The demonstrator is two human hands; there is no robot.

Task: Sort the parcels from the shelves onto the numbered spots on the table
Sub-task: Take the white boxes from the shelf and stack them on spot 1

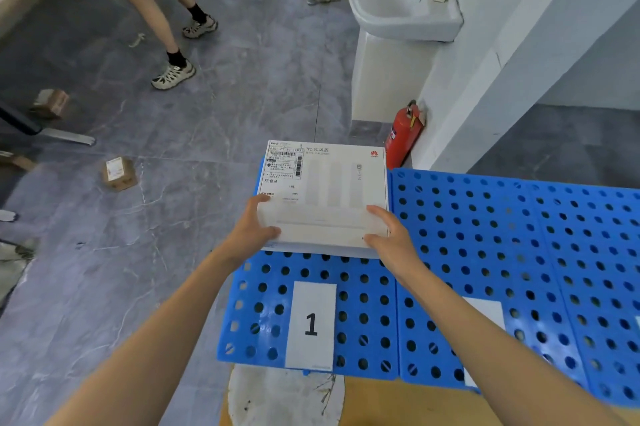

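Observation:
A flat white parcel box (332, 190) with a shipping label at its top left lies at the far end of the blue perforated table (485, 252), just beyond the paper sign marked "1" (311, 323). My left hand (252, 228) grips the box's near left corner, thumb on top. Over at the near right corner my right hand (388, 235) holds it the same way. A second white paper sign (485, 315) lies on the table to the right, its number hidden by my right forearm.
A person in a white shirt and sneakers (173, 74) stands on the grey floor at the upper left. Small cardboard parcels (117, 173) lie scattered on the floor. A white sink (398, 0) and a red fire extinguisher (403, 135) stand beyond the table.

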